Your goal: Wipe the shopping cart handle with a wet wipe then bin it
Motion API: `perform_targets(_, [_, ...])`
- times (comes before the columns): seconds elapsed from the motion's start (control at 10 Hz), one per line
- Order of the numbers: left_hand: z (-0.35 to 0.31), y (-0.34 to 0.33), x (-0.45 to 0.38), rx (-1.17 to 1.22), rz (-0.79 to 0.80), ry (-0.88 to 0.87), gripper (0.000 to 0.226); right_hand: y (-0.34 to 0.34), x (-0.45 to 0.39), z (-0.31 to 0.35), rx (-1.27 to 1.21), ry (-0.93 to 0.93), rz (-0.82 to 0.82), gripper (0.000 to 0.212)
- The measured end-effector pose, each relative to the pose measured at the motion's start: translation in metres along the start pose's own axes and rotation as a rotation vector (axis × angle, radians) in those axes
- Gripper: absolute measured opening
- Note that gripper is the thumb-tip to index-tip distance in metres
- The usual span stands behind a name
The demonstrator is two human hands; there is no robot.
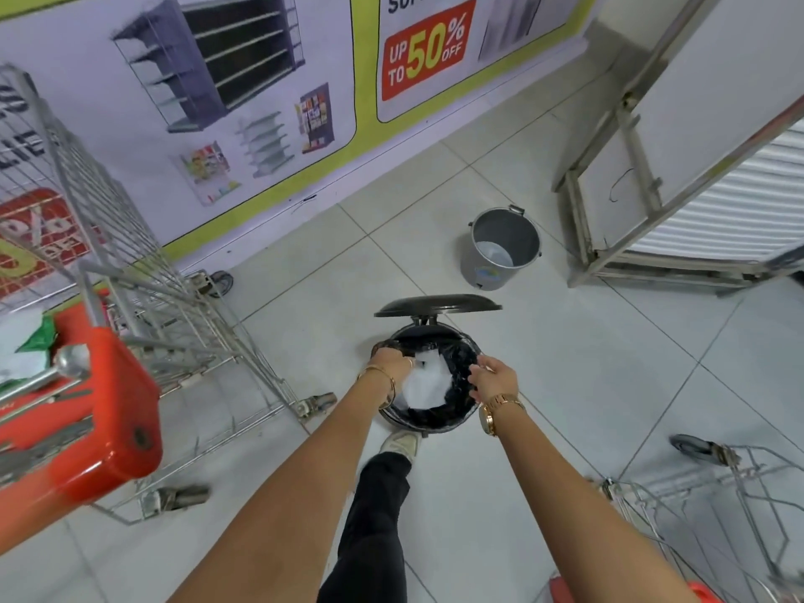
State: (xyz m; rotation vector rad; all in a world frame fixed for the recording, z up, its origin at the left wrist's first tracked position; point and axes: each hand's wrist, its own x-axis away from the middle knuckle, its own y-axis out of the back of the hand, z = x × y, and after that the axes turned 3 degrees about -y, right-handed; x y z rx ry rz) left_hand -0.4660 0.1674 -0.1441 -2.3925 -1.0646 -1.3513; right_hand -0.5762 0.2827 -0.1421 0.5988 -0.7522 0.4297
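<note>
A black pedal bin (428, 422) stands on the floor with its lid (437, 305) tipped up and a black liner inside. A crumpled white wet wipe (425, 384) lies in the bin, just beside my left fingertips. My left hand (390, 363) is curled over the bin's left rim and the liner edge. My right hand (496, 378) rests at the right rim with its fingers apart, holding nothing. My shoe (402, 443) presses at the bin's front base. The shopping cart's red handle (87, 428) is at the left.
The wire cart (143, 272) fills the left side, and a second cart (718, 507) sits at the bottom right. A grey bucket (500, 250) stands behind the bin. A metal frame (626, 167) leans at the right, and a printed banner (243, 102) covers the wall.
</note>
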Motion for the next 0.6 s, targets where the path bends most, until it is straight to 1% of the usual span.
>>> perform_targets(0.1, [-0.005, 0.002, 0.012, -0.041, -0.013, -0.044, 0.015, 0.002, 0.003, 0.002, 0.007, 0.039, -0.001, 0.034])
perform_targets(0.2, [-0.011, 0.005, 0.026, -0.057, -0.045, -0.111, 0.022, 0.009, 0.018, 0.010, 0.008, 0.109, -0.012, 0.029])
perform_targets(0.3, [-0.016, 0.007, 0.032, -0.075, -0.039, -0.172, 0.012, 0.014, 0.026, 0.018, -0.005, 0.169, -0.028, 0.027])
perform_targets(0.4, [-0.024, 0.006, 0.049, -0.111, -0.058, -0.264, 0.028, 0.024, 0.036, 0.025, 0.016, 0.277, -0.038, 0.025])
perform_targets(0.5, [-0.029, 0.007, 0.066, -0.129, -0.081, -0.330, 0.035, 0.028, 0.048, 0.032, 0.045, 0.352, -0.052, 0.026])
perform_targets(0.6, [-0.026, 0.009, 0.092, -0.171, -0.118, -0.440, 0.041, 0.039, 0.077, 0.035, 0.083, 0.448, -0.076, 0.031])
